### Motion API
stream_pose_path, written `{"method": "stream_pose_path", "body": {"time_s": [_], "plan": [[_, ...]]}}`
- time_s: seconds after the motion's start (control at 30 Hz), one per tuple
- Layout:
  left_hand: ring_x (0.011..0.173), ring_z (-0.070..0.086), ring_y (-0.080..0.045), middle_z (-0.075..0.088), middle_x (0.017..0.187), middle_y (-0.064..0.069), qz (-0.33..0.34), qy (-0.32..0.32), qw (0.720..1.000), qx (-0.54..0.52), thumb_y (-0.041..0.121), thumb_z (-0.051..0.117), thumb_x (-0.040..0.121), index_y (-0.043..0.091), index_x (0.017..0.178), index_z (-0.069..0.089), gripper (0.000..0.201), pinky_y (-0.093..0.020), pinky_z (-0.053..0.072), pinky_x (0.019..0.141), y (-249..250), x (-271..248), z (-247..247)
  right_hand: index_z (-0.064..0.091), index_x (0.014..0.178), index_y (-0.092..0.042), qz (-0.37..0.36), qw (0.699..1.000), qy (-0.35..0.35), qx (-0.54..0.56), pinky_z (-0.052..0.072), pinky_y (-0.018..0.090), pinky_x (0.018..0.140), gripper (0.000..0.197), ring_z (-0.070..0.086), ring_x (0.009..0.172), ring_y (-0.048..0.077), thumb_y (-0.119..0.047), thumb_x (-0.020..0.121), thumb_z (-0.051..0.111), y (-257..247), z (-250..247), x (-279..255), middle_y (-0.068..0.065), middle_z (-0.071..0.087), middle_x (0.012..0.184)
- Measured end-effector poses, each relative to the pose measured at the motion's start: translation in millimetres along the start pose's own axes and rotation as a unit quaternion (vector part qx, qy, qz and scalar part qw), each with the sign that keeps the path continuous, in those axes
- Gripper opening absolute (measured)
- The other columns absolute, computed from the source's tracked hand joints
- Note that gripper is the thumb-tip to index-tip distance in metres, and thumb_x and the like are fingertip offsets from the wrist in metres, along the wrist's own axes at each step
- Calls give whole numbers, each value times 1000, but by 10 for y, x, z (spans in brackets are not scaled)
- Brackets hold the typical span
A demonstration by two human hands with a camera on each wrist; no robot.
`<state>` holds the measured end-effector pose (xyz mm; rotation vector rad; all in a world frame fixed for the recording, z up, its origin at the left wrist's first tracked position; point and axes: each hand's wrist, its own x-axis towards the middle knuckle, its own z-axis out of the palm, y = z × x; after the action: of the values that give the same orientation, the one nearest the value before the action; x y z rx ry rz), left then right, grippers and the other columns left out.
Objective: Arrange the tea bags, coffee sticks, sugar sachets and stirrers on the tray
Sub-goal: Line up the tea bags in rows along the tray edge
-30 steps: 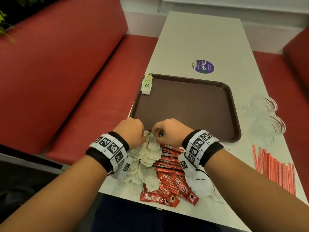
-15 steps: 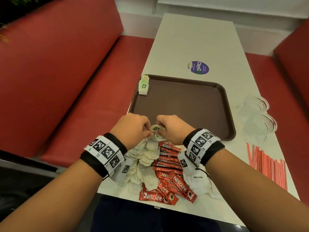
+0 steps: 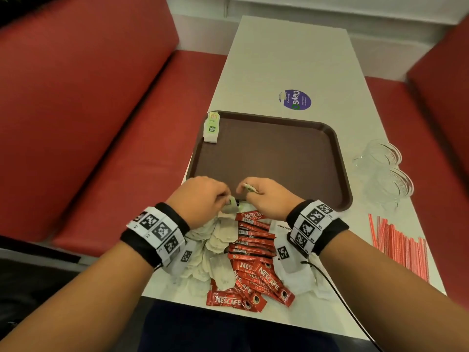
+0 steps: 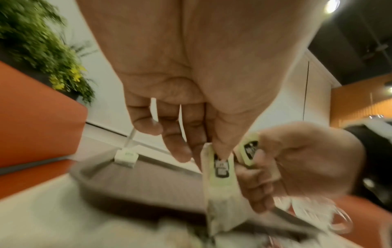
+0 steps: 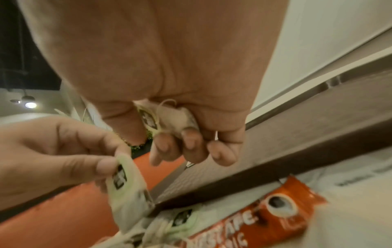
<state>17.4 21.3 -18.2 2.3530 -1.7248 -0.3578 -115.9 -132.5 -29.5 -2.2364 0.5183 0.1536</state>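
Tea bags [image 3: 218, 240] lie in a loose white pile on the near edge of the table [image 3: 286, 54], just in front of the brown tray [image 3: 269, 158] and touching the row of red coffee sticks [image 3: 253, 250] on their right. The left hand [image 3: 200, 199] pinches one tea bag [image 4: 220, 181] by its green label between thumb and fingers, and the bag hangs down over the pile. The right hand [image 3: 269, 196] has its fingers curled around another tea bag [image 5: 169, 120], with the string and label pressed into the palm. Both hands are close together at the near rim of the tray. A small stack of tea bags [image 3: 212, 128] stands at the far left corner of the tray. White sugar sachets [image 3: 297, 270] lie under the right wrist, and red striped stirrers [image 3: 398, 247] lie further right, near two clear glass cups [image 3: 385, 168].
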Motion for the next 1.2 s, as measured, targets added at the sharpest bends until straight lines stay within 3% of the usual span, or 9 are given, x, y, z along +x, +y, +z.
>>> {"method": "stream_pose_path", "body": {"time_s": [0.13,0.23,0.37,0.43,0.53,0.67,0.77,0.87,1.2], "plan": [[81,61,-11,68,86,12,28,83,992,-88,28,60,95,24,96,71,11,-37,51,78,-5,81,-236,67,96,-19,-75,996,32,39,49,29,69,9,59,72,7,-26,91,69,-47,-26,54,-2,68,84],[78,59,-12,65,81,13,46,136,985,-92,22,64,94,22,93,72,9,-36,49,75,5,146,-376,68,87,-18,-108,989,83,53,44,28,63,10,53,63,6,-26,92,70,-66,-39,147,-3,63,72],[75,60,-4,69,84,12,22,205,964,-169,23,67,92,24,96,72,7,-24,48,71,-11,234,-371,69,89,-20,-137,977,145,71,50,38,67,8,59,69,13,-25,94,66,-87,-134,278,-2,67,76],[80,64,-4,70,88,12,4,187,962,-199,28,70,90,25,102,72,13,-23,51,74,-52,297,-333,70,90,-18,-133,974,160,92,49,37,66,10,58,67,10,-26,95,66,-77,-166,340,0,67,76],[75,59,-11,67,81,9,-18,130,983,-128,26,66,92,20,98,71,10,-36,52,73,-151,447,-290,68,97,-19,-120,981,131,76,48,33,65,13,55,66,7,-31,96,65,-47,-195,447,-1,67,79],[75,60,-17,68,80,4,-98,168,975,-109,24,66,92,15,90,70,10,-30,47,71,-450,812,-355,48,113,-18,-71,990,97,75,45,37,66,16,53,67,13,-20,99,54,-24,-295,590,-2,59,82],[75,59,-16,70,84,2,-201,122,968,-87,26,70,89,22,91,71,5,-25,40,69,-790,1190,-452,40,104,-13,-38,984,104,140,37,39,60,10,43,64,17,-13,97,48,-12,-366,634,2,48,75],[86,63,-18,71,90,2,-258,52,961,-83,30,79,81,27,91,69,14,-31,49,74,-1047,1502,-419,43,92,-19,-28,989,94,112,37,33,62,8,44,66,14,-16,99,44,20,-424,685,-4,50,76],[98,64,-25,69,104,-5,-301,-14,953,19,38,88,69,19,102,70,42,-38,55,84,-1175,1985,-280,49,81,-21,-18,992,70,102,39,30,64,16,47,65,9,-12,95,49,144,-345,741,-7,54,72]]}}
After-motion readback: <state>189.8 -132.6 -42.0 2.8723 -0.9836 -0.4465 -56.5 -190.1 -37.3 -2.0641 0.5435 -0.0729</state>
